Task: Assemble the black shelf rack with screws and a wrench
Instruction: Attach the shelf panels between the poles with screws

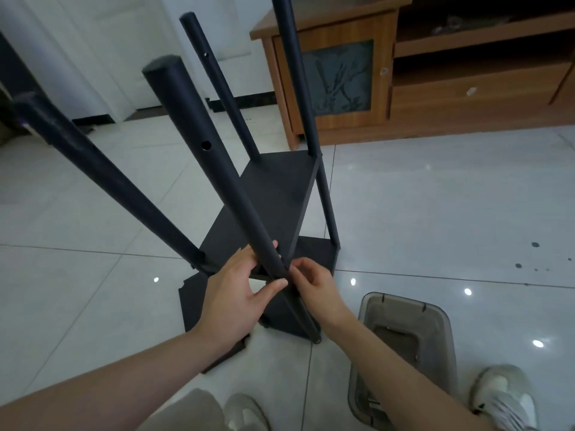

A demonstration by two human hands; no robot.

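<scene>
Black rack (273, 194) upright on tiled floor (435, 213). Left hand (239, 290) gripping near pole (217, 160) at shelf corner; right hand (314, 284) pinching same joint, fingers closed.

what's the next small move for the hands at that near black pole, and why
Probably seat and turn a screw where the near black metal pole meets the black shelf panel. The left hand steadies the pole there, the right hand pinches at the joint; any screw is hidden, and no wrench shows.

Head-worn, wide-angle, looking steeply down and forward, close above black shelf rack (267, 213) at frame centre; tiled floor (435, 213) around.
</scene>
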